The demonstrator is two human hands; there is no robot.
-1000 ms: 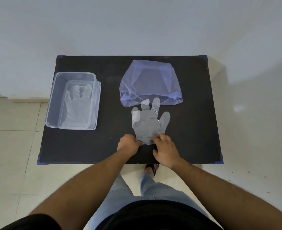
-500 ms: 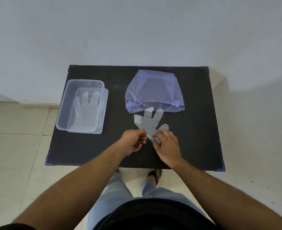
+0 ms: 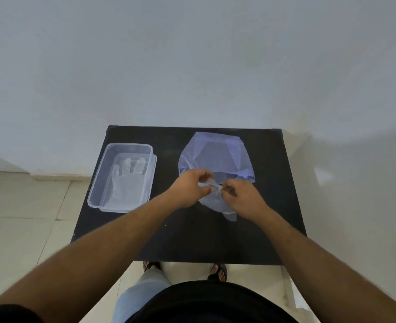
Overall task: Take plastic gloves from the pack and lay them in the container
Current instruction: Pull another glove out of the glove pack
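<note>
A thin clear plastic glove (image 3: 213, 202) hangs between my two hands above the black table (image 3: 192, 241), just in front of the bluish plastic pack (image 3: 218, 155). My left hand (image 3: 190, 190) pinches its upper edge from the left. My right hand (image 3: 242, 198) pinches the same edge from the right, and the glove's lower part droops below both hands. At the left of the table stands a clear rectangular container (image 3: 103, 180) with another glove (image 3: 127, 183) lying flat inside it, fingers pointing to the far side.
The table stands against a white wall. Pale floor tiles lie to its left and right. My feet in sandals (image 3: 219, 271) show under the table's near edge.
Both hands have lifted the glove off the table and raised it towards the pack's mouth. The glove now hangs down instead of lying flat. The camera view has tilted up.
</note>
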